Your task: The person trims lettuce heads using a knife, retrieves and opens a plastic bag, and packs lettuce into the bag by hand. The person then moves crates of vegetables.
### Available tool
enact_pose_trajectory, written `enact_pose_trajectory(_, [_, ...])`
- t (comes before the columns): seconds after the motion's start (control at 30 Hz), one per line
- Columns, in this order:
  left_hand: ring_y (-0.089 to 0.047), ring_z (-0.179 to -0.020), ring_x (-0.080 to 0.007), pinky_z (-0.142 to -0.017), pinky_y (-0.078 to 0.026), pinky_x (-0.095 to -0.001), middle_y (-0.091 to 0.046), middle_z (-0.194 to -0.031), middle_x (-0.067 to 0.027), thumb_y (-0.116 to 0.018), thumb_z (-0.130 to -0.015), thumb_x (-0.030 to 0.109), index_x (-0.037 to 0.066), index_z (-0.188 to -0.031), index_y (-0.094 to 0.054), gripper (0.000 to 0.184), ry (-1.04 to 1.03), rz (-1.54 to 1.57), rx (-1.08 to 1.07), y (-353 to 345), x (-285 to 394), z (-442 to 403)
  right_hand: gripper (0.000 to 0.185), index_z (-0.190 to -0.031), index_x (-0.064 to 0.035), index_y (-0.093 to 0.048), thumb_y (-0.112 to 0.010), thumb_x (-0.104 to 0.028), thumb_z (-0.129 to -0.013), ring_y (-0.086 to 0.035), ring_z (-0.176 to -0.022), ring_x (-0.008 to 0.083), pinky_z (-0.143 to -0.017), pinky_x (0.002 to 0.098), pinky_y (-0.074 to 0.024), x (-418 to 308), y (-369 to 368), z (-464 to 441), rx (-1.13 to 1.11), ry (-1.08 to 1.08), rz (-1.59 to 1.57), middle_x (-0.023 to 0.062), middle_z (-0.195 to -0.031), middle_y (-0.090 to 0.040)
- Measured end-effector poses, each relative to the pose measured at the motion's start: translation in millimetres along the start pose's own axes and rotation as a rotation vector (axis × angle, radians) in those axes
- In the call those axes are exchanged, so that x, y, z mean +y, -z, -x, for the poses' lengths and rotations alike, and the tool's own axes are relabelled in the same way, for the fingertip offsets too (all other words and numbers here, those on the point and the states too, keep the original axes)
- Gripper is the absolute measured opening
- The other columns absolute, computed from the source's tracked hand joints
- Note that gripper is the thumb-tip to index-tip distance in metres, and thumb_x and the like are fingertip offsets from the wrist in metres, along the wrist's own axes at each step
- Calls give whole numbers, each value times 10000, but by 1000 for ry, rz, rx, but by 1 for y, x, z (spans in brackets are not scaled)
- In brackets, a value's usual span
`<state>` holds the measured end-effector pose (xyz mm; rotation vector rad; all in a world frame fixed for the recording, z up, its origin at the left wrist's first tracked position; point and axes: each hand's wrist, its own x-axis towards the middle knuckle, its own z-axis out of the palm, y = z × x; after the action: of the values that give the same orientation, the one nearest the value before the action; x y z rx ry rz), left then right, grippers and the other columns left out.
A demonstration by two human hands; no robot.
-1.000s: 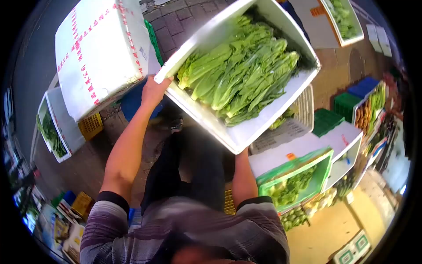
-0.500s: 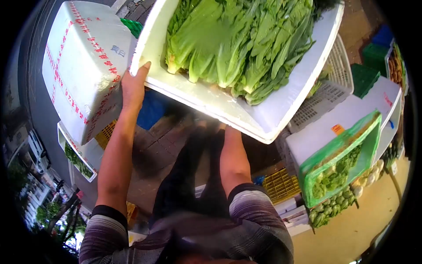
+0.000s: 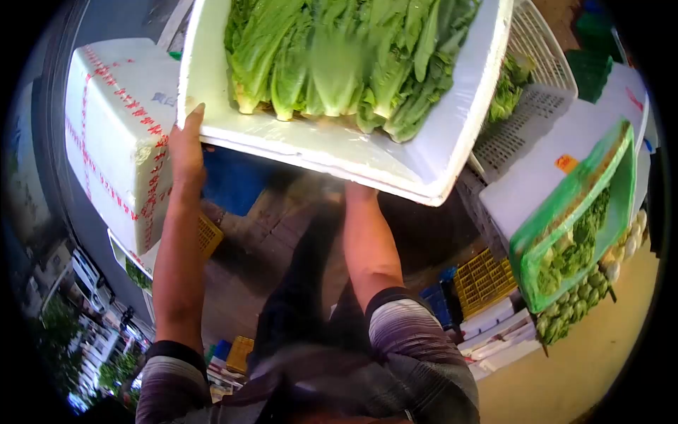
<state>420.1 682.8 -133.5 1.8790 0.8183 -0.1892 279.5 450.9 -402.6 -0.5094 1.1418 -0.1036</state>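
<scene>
One topless foam box (image 3: 424, 159) of lettuce (image 3: 335, 71) lies directly ahead of both hands, its long axis unclear. The left hand's (image 3: 186, 152) grip clasps its near-left corner; the right hand (image 3: 360, 191) reaches beneath, grip hidden. At least four stem ends show. One red-lettered carton (image 3: 116, 134) stands left.

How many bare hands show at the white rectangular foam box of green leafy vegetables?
2. The left hand grips the white rectangular foam box at its near left corner; the right hand is under its near side, fingers hidden.
</scene>
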Motion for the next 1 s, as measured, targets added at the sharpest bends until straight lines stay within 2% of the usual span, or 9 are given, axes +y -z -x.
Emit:
enact_pose_trajectory(0.13, [-543,-559,-92,-466,-395,-207,-619,-743,-12,-637,-903,370,38,-1011,-643,350,-19,-53,58,1,-8,-4,514,-1410,-7,-433,-433,-358,-1034,-555,-1164,245,-976,386,-454,1,1,7,8,21,-33,137,-1333,-546])
enact_pose_trajectory(0.23, [-577,-695,-114,-504,-422,-245,-633,-860,-29,-645,-881,376,16,-1154,-617,453,48,-132,64,1,-2,2,511,-1407,-8,-436,-440,-354,-1031,-562,-1154,241,-965,382,-462,2,-3,13,12,36,-61,136,-1326,-551])
enact_pose_trajectory(0.37, [-574,-691,-116,-485,-409,-242,-639,-849,-38,-638,-884,374,7,-1094,-629,423,66,-116,3,5,-5,8,508,-1403,-8,-441,-450,-350,-1028,-570,-1140,236,-951,378,-471,2,-4,21,18,55,-83,135,-1316,-557])
enact_pose_trajectory(0.57, [-513,-586,-136,-492,-386,-258,-630,-795,-70,-617,-896,383,-14,-1029,-630,420,110,-185,16,8,-17,42,502,-1397,-8,-448,-464,-343,-1023,-583,-1120,229,-930,372,-486,-20,7,31,36,84,-93,133,-1302,-567])
enact_pose_trajectory(0.73, [-485,-472,-138,-451,-407,-249,-621,-714,-82,-592,-931,357,-24,-1016,-610,391,132,-39,-37,16,-32,63,497,-1391,-9,-454,-475,-338,-1019,-594,-1103,223,-913,367,-498,-32,2,18,18,96,-107,132,-1290,-575])
enact_pose_trajectory(0.87, [-481,-463,-140,-457,-435,-257,-623,-721,-92,-579,-935,363,-39,-1025,-602,413,138,-45,-47,27,-41,69,494,-1387,-9,-459,-484,-333,-1015,-603,-1089,218,-899,362,-507,-22,1,9,-25,79,-139,131,-1280,-581])
enact_pose_trajectory(0.97, [-468,-460,-137,-465,-439,-274,-602,-706,-87,-609,-906,335,-34,-1021,-602,387,187,-20,90,21,-46,84,491,-1384,-9,-462,-491,-330,-1013,-610,-1079,214,-889,359,-515,-22,9,2,-68,55,-137,130,-1273,-586])
enact_pose_trajectory(1.0, [-472,-464,-135,-460,-445,-276,-605,-716,-86,-612,-907,323,-32,-1022,-598,373,182,14,75,24,-49,88,490,-1383,-10,-463,-494,-329,-1012,-612,-1075,213,-885,358,-517,-22,13,1,-69,47,-128,129,-1271,-587])
